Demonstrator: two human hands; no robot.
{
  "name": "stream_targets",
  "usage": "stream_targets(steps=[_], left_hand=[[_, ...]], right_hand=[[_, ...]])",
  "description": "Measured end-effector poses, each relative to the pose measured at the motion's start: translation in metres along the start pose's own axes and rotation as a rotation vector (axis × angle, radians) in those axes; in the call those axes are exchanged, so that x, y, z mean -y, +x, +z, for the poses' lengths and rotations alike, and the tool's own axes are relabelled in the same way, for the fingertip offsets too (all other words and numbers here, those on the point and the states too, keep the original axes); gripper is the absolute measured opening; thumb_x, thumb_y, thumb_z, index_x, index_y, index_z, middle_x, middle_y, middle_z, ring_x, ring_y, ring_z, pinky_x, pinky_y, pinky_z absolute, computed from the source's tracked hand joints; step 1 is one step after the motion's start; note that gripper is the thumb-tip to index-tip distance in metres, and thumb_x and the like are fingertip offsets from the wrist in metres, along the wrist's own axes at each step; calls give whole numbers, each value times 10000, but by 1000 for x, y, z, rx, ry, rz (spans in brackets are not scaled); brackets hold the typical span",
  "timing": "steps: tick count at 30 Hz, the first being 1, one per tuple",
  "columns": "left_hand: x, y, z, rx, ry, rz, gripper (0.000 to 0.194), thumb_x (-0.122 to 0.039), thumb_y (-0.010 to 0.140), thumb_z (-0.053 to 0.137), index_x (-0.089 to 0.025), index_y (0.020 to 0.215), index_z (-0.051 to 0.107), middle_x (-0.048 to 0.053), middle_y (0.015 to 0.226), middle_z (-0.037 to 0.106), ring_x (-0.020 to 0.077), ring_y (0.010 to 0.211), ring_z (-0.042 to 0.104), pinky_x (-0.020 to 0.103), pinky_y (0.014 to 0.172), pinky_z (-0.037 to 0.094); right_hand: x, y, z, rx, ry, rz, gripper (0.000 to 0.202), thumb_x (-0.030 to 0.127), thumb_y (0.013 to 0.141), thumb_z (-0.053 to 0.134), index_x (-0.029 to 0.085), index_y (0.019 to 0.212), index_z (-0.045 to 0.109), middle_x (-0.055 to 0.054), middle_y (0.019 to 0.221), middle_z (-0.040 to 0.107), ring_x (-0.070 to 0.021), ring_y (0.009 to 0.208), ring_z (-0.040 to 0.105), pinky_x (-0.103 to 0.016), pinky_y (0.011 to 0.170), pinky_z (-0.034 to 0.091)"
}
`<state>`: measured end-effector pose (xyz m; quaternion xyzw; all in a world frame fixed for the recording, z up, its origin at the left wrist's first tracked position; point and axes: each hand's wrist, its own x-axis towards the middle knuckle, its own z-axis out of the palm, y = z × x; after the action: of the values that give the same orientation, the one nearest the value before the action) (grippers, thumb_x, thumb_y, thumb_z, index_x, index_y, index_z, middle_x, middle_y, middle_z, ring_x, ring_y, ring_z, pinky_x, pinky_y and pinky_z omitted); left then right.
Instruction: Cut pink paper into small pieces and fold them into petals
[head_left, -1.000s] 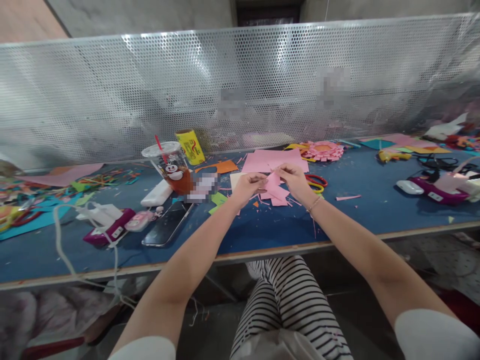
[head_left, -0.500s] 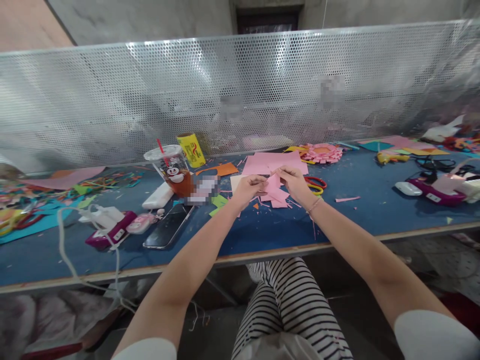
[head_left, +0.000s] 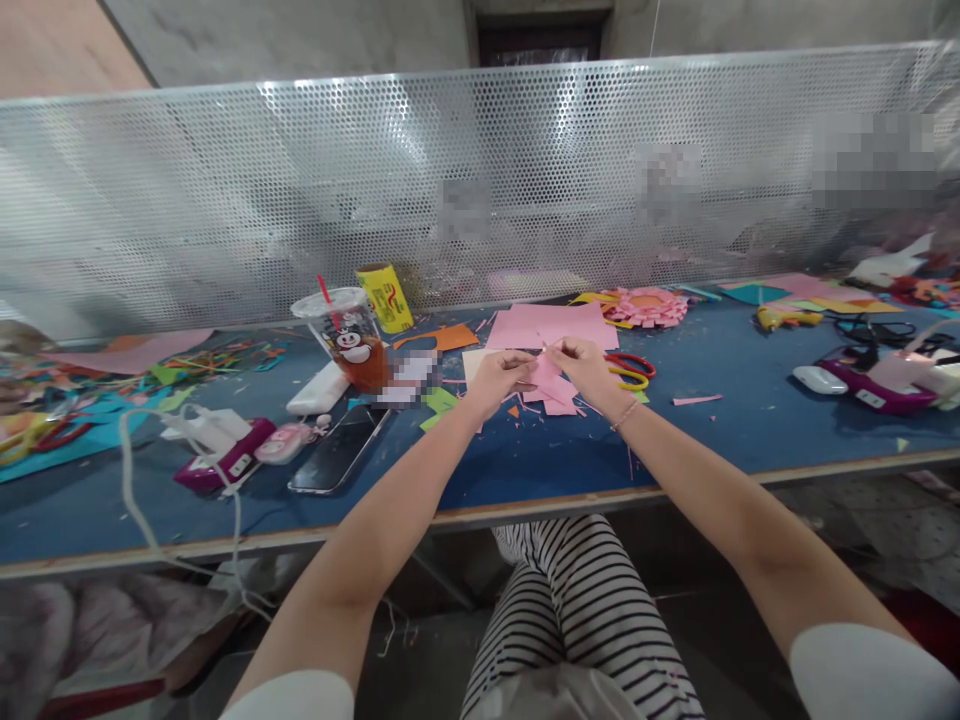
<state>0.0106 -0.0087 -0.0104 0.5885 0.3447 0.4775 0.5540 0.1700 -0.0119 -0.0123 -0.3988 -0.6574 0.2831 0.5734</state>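
Over the blue table, my left hand [head_left: 501, 378] pinches a small piece of pink paper [head_left: 541, 368]. Close beside it, my right hand [head_left: 585, 367] grips the same piece between thumb and fingers, its wrist wearing a thin bracelet. The fold or shape of this paper is partly hidden by my fingers. Beneath lie cut pink scraps [head_left: 555, 398]. A larger pink sheet [head_left: 555, 324] lies flat behind my hands. To the right, partly behind my right wrist, are scissors with red and yellow handles [head_left: 639, 377].
A lidded drink cup [head_left: 352, 345], a yellow roll [head_left: 386, 300] and a phone [head_left: 341, 450] stand or lie left. Purple power strips sit left [head_left: 225, 460] and right [head_left: 885, 390], with a trailing white cable. A fringed pink paper piece [head_left: 649, 307] lies by the perforated metal screen [head_left: 525, 180].
My right fingers have drawn slightly inward and down over the pink paper, so less of it shows between the hands. My left hand has hardly moved.
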Motion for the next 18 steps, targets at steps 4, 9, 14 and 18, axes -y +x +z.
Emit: stream_targets(steps=[4,9,14,18], left_hand=[[-1,0,1,-5,22,11,303,-403,604,685,-141,741,622,-36,638,493,59,588,483,279,651,523],[0,1,-1,-11,236,126,284,-422,642,648,-141,656,604,-44,544,454,44,490,369,191,509,377],[-3,1,-3,17,332,159,281,-424,636,652,-144,644,629,-41,498,453,46,454,336,202,460,276],[-7,-1,-2,14,327,132,289,-423,611,674,-137,646,651,-44,460,435,38,429,333,199,448,290]], right_hand=[[-1,0,0,-14,-84,6,292,383,734,536,175,546,455,39,513,379,-86,513,345,-233,485,274],[-3,-1,3,22,-146,-33,287,384,724,549,173,544,474,33,527,397,-93,530,358,-241,504,275],[-6,-1,5,35,-96,-28,260,379,717,563,169,566,535,24,534,433,-99,539,381,-243,514,293],[-4,-1,3,30,-53,-15,233,372,717,564,163,614,573,22,553,466,-94,531,382,-242,510,290]])
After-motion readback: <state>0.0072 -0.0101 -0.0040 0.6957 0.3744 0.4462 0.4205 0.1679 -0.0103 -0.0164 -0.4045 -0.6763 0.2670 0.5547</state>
